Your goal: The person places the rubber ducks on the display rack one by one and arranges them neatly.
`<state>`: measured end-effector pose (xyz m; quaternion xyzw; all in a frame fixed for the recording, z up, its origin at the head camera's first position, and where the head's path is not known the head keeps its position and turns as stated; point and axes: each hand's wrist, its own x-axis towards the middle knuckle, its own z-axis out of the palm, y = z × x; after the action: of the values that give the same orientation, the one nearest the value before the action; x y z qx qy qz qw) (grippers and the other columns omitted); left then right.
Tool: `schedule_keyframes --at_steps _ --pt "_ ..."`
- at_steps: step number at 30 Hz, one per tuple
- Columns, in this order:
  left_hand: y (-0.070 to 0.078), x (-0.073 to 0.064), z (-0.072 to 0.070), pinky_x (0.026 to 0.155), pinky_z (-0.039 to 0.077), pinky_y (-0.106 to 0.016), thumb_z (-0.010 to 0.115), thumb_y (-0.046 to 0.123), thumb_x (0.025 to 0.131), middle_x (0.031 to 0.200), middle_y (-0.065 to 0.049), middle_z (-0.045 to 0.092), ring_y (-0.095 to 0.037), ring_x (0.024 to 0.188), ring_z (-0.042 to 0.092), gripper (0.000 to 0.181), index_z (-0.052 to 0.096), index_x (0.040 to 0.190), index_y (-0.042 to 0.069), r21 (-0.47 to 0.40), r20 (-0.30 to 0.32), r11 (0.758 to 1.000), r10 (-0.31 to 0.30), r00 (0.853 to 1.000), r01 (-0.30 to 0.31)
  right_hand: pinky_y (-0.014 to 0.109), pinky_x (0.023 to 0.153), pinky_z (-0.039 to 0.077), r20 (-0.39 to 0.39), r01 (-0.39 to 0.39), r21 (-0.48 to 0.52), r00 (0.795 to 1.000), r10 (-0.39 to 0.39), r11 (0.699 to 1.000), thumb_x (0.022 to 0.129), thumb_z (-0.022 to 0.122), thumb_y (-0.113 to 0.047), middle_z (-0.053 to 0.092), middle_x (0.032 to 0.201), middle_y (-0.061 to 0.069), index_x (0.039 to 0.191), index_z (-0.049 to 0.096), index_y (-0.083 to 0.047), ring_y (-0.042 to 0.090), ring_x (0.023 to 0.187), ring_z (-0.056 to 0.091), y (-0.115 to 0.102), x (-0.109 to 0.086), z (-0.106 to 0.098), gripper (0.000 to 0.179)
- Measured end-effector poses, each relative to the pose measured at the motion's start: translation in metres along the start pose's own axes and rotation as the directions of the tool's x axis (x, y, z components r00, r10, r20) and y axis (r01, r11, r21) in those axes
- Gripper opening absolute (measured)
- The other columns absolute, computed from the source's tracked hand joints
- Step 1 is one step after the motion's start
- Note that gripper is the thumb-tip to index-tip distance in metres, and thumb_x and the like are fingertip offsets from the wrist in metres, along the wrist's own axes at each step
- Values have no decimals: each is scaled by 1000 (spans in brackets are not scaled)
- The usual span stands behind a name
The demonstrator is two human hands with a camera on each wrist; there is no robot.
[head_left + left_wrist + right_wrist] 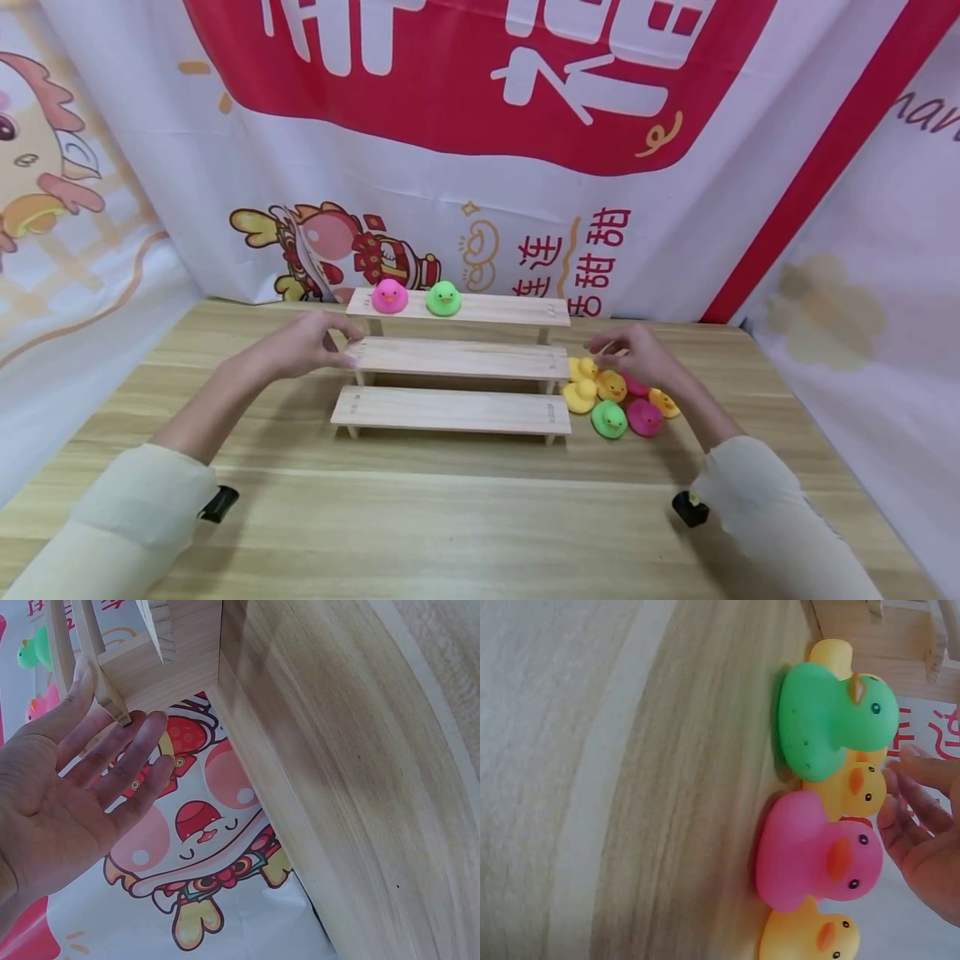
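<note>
A three-step wooden stand (457,358) sits on the table. My left hand (307,342) holds the left end of its middle shelf; in the left wrist view the thumb (79,694) lies along the shelf end and the other fingers spread beyond it. A pink duck (389,297) and a green duck (443,298) stand on the top shelf. Right of the stand, my right hand (637,354) hovers with loosely bent, empty fingers over yellow ducks (581,396). Beside these lie a green duck (810,724), a magenta duck (802,851) and orange-yellow ducks (810,934).
The wood-grain table (450,525) stretches in front of the stand. A printed white and red cloth (450,183) hangs right behind it, and further cloth (862,275) closes off the right side.
</note>
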<state>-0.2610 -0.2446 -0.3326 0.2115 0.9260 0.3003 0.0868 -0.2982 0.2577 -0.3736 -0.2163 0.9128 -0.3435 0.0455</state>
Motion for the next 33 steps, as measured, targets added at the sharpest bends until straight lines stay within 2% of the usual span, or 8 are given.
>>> schedule_keyframes --at_steps 4,9,13,20,26,33 --pt "0 0 1 75 62 -36 82 12 90 126 -29 67 -21 83 72 42 68 123 -8 1 -4 1000 -3 1000 3 42 87 59 56 19 -36 998 -17 999 96 66 6 75 113 19 117 75 6 31 97 67 3 2 2 22" --pt "0 0 1 75 62 -36 82 11 90 126 -29 67 -21 83 72 41 68 123 -9 -4 -8 1000 -5 1000 4 48 89 59 78 40 -28 996 -38 999 94 67 7 75 114 22 116 74 7 35 99 68 3 2 3 23" --pt "-1 0 0 75 62 -36 82 11 90 126 -29 66 -21 83 72 42 67 123 -9 -7 -6 1000 -6 1000 6 46 86 60 96 29 -21 995 -27 999 93 68 8 74 116 23 119 73 8 37 99 69 5 3 5 26" --pt "-1 1 1 75 62 -36 82 13 90 128 -29 66 -24 85 72 43 67 124 -8 -11 2 1000 -24 1000 24 43 86 60 119 -26 -36 992 30 999 93 70 4 73 119 20 123 72 5 31 99 68 9 5 5 30" --pt "-1 1 1 75 62 -37 83 14 89 127 -28 66 -24 86 72 44 68 124 -8 -3 2 1000 -14 1000 14 39 85 58 147 3 -35 989 2 999 94 70 4 73 121 18 125 72 3 28 98 67 12 7 5 31" --pt "-2 1 0 74 62 -36 83 14 88 126 -29 67 -22 84 71 44 68 123 -9 -5 -5 1000 -14 1000 14 36 84 57 128 13 -42 992 -8 999 94 73 -1 74 117 15 122 74 0 26 97 66 11 8 5 28"
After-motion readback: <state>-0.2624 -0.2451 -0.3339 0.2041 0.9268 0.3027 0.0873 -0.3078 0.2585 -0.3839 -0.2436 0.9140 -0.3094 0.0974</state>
